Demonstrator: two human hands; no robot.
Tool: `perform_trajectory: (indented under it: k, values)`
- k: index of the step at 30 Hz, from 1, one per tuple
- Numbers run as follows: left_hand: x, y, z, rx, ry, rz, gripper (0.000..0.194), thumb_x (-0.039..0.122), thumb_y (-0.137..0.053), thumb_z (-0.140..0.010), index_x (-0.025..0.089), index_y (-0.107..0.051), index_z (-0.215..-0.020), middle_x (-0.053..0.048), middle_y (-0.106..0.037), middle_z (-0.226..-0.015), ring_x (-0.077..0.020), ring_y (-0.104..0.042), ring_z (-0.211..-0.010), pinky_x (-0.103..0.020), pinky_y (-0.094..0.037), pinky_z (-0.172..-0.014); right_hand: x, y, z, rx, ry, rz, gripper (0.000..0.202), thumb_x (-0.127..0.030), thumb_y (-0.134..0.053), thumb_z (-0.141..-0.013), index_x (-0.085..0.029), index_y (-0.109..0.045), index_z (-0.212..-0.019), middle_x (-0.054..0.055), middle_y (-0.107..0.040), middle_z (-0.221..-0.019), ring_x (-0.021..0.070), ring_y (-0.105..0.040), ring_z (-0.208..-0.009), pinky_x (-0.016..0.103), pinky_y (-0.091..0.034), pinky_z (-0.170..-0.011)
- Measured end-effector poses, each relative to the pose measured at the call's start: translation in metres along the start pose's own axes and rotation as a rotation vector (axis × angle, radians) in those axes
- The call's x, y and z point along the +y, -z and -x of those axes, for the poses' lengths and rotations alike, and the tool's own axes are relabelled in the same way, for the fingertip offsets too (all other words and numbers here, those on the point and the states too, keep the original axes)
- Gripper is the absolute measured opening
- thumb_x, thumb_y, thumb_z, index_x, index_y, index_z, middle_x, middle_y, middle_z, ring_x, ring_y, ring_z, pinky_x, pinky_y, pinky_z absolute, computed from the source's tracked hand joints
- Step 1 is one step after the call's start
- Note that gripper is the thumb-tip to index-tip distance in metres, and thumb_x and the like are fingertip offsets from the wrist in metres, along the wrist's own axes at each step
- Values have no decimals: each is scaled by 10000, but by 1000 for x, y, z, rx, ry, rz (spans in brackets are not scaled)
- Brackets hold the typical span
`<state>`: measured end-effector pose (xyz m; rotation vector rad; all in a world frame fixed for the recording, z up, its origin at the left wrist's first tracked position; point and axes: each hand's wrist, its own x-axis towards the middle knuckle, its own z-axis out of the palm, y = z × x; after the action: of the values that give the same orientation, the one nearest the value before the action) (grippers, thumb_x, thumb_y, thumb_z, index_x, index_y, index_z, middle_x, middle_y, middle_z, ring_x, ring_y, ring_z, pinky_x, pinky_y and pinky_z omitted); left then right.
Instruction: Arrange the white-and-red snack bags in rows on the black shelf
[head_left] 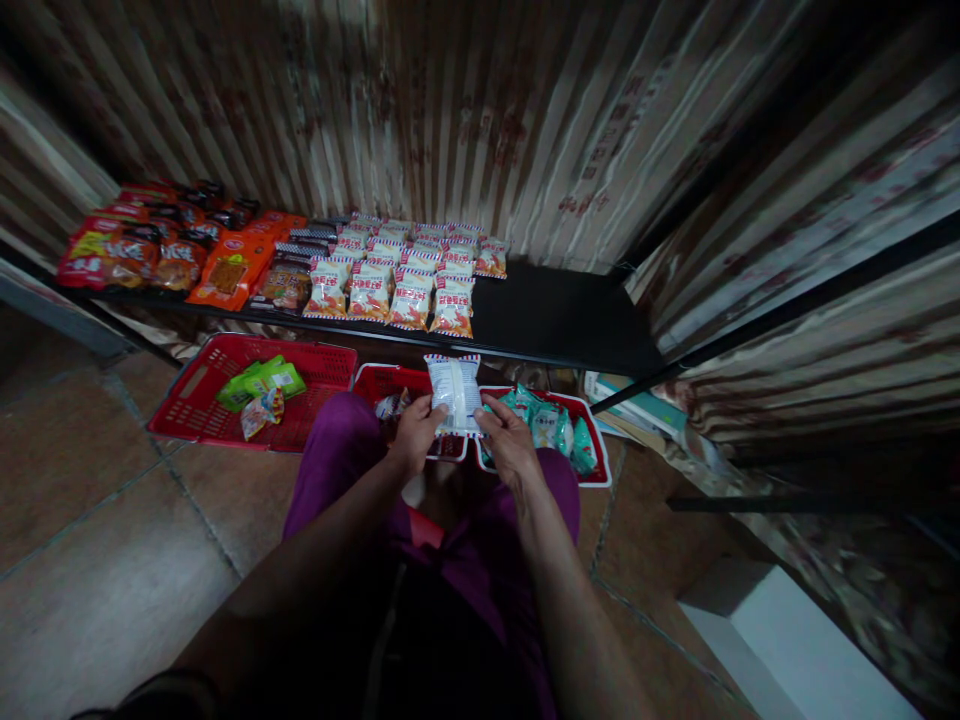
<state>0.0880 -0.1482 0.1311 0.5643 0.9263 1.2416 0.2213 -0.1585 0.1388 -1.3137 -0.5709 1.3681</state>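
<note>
A small white snack bag (455, 393) with a striped edge is held between my two hands, its printed back seam facing up. My left hand (417, 430) grips the bag's lower left side, and my right hand (508, 432) grips its lower right side. Just beyond, similar white and orange snack bags (411, 298) stand in rows on a black shelf (555, 318). Under my hands is a red basket (382, 380) with a few packets partly hidden. Right of it, another red basket (598, 425) holds teal bags (551, 427).
A larger red basket (322, 367) at the left holds green packets (262, 380) and a small colourful one. Orange and red snack bags (229, 268) fill the shelf's left part. Dark metal posts, a striped curtain (450, 120), papers and a white box (802, 640) stand around.
</note>
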Motion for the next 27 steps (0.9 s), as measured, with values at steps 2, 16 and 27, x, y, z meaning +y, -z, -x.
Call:
perform_trajectory:
  k: [2, 16, 27]
  values:
    - [0, -2, 0, 26, -40, 4, 436, 382, -761, -563, 118, -643, -889, -70, -704, -815, -183, -644, -724, -313, -487, -717, 4, -1, 1, 41, 14, -58, 484, -317, -821, -492, -237, -654, -939, -38, -683, -730, 103, -614, -619, 236, -505, -595]
    - [2, -6, 3, 122, 21, -14, 390, 384, -770, -531, 119, -646, -787, -55, -690, -705, -177, -634, -659, -288, -483, -630, 20, 18, 11, -46, 34, 35, 538, -300, -763, -565, -241, -596, -1073, -70, -594, -615, 99, -571, -568, 245, -507, -611]
    - [-3, -4, -2, 146, -109, -135, 331, 290, -703, -641, 133, -617, -919, -84, -693, -898, -153, -630, -735, -274, -484, -691, 8, 2, 11, -74, 874, 1029, 511, -157, -481, -806, -290, -481, -1299, 32, -423, -1414, 220, -347, -1316, 463, -293, -1084]
